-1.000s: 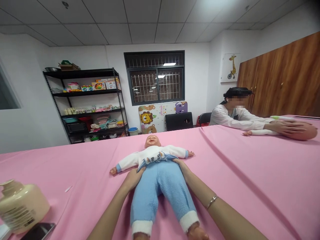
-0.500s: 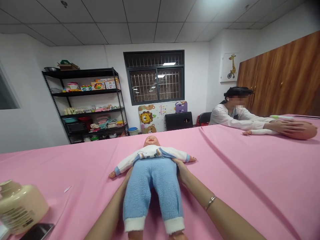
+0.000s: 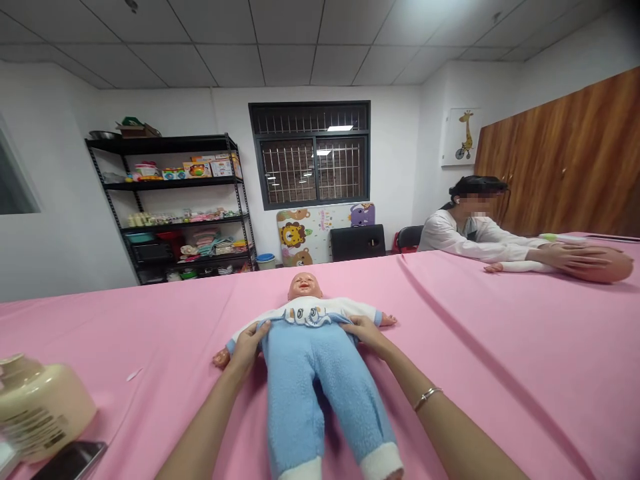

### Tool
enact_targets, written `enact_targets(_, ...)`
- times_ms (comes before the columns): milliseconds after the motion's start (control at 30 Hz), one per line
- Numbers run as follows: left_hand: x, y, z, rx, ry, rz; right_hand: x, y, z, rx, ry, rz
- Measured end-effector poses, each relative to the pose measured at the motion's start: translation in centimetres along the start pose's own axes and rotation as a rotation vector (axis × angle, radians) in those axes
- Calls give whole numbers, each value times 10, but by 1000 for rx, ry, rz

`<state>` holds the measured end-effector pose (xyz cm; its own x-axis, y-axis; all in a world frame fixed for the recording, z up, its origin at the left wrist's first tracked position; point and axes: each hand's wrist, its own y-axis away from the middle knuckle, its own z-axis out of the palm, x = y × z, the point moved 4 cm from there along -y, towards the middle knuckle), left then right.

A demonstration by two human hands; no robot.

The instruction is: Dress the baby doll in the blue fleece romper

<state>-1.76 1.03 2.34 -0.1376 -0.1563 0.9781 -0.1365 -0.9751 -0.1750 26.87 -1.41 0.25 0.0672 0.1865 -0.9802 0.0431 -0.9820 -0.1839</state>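
A baby doll [image 3: 306, 287] lies on its back on the pink table cover [image 3: 150, 333], head away from me. It wears a white top and fluffy blue trousers [image 3: 320, 380]. My left hand [image 3: 249, 344] grips the trousers' waistband at the doll's right side, fingers closed on the cloth. At the other side of the waist my right hand [image 3: 367, 333] holds the same waistband, a bracelet on that wrist.
A cream pump bottle [image 3: 37, 407] and a dark phone [image 3: 70, 461] lie at the near left. Another person [image 3: 470, 230] sits at the far right with hands on a second doll [image 3: 597, 263]. A black shelf rack [image 3: 180, 207] stands by the back wall.
The doll's hips were lifted and have come back down. My hands slid up to the waist and the blue waistband now sits higher on the belly.
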Motion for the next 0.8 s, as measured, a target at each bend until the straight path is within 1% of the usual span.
enact_targets(133, -8, -2, -3, 119, -40, -25, -5, 0, -3, 28, -338, -11)
enact_targets(233, -2, -1, -2, 168, -80, 8, -14, 3, 1, 2, -542, 15)
enact_targets(300, 6, 0, -1, 194, -92, 64, -18, 5, 1, 10, -596, 18)
enact_targets(367, 12, 1, 3, 175, -116, 129, -16, 5, 0, 60, -541, 26)
enact_targets(467, 18, 2, 12, 95, -187, 228, -5, 2, -5, 211, -294, 21)
enact_targets(533, 20, 4, 16, 89, -208, 251, 2, -1, -8, 300, -162, 2)
enact_targets(600, 21, 6, 18, 120, -137, 200, 5, -4, -9, 336, -175, 6)
enact_targets(667, 23, 9, 19, 139, 23, 109, 4, -4, -7, 319, -332, 42)
enact_targets(733, 29, 13, 22, 104, 163, 42, -4, -1, -4, 257, -525, 67)
enact_targets(800, 35, 16, 25, 31, 201, 28, -15, 2, 0, 170, -660, 49)
